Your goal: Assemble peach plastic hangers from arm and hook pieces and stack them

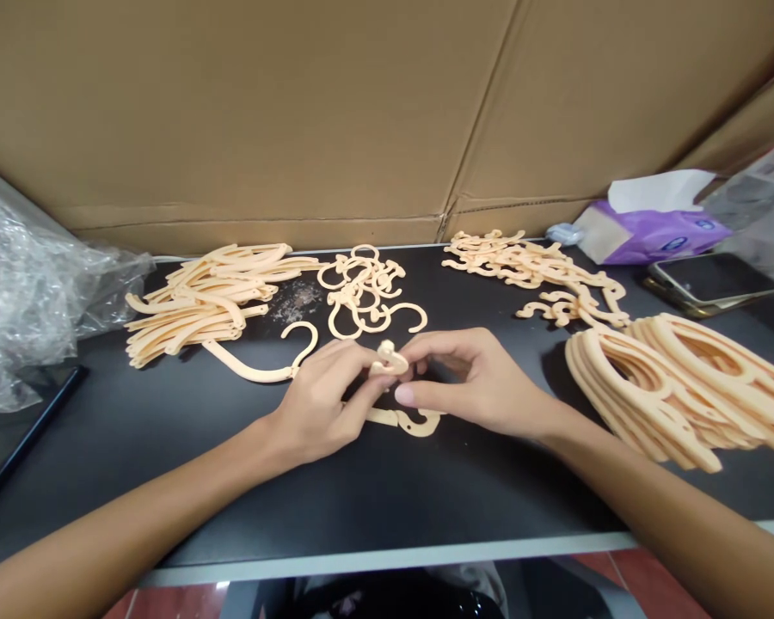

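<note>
My left hand (319,404) and my right hand (474,378) meet at the middle of the black table (361,490). Both pinch a small peach plastic piece (390,357) held between their fingertips. Under the hands lies a peach plastic hanger (258,368); its curved arm and hook stick out to the left, and another end (419,423) shows below my right thumb. Whether the small piece is joined to the hanger is hidden by my fingers.
A pile of hanger arms (199,297) lies at back left, loose hooks (361,292) at back centre, small parts (529,266) at back right, stacked hangers (671,383) on the right. Crumpled plastic bag (26,292) at left; tissue pack (651,232) and phone (709,279) at far right. Cardboard wall (361,112) behind.
</note>
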Available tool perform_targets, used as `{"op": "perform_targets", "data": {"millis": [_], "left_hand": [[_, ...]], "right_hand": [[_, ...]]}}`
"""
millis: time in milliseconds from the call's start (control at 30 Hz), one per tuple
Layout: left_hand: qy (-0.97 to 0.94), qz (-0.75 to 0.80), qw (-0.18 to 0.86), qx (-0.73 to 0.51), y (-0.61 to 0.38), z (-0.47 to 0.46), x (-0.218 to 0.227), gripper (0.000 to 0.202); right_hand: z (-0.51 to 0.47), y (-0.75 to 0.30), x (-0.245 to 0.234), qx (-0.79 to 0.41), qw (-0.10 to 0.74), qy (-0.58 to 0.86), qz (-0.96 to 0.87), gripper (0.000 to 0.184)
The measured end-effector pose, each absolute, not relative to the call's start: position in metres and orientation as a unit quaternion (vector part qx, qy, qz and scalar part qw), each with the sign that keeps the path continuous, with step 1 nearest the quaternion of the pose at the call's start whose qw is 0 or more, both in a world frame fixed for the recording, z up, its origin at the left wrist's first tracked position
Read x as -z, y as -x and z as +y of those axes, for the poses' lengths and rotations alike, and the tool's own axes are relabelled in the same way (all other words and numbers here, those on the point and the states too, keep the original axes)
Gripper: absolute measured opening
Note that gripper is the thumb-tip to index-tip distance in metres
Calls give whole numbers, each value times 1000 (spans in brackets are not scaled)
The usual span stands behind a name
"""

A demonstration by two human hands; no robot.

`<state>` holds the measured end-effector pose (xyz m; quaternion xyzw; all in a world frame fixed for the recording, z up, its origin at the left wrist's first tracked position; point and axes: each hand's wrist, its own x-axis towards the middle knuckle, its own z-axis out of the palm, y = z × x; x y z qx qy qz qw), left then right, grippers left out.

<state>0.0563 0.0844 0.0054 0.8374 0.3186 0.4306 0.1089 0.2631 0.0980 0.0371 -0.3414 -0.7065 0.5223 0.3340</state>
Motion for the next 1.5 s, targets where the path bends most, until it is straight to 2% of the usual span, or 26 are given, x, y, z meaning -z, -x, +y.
{"op": "perform_targets", "data": {"millis": [100, 233, 400, 533, 700, 1033, 1267, 1500], "left_hand": [[-791, 391, 149, -447, -55, 85, -6, 2], [-742, 435, 215, -462, -54, 86, -5, 5], [-748, 411, 236, -465, -54, 87, -3, 9], [-758, 394, 241, -459, -53, 84, -5, 4], [-818, 343, 180, -425, -51, 82, -9, 8], [-903, 218, 87, -361, -57, 80, -10, 9], [-896, 232, 46, -375, -58, 78, -7, 23], [-864, 267, -69, -422, -33, 105, -20, 14]], "right_hand": [[95, -260, -30, -420, 350, 362, -755, 27], [89, -257, -16, -231, 283, 358, -859, 31], [87, -255, -12, -212, 218, 313, -900, 19], [92, -263, -21, -156, 189, 338, -908, 22], [104, -271, -21, -73, 199, 417, -884, 17], [109, -264, -5, -37, 236, 375, -896, 20], [117, -277, -13, -12, 293, 365, -884, 13], [123, -283, -12, 29, 313, 375, -872, 7]]}}
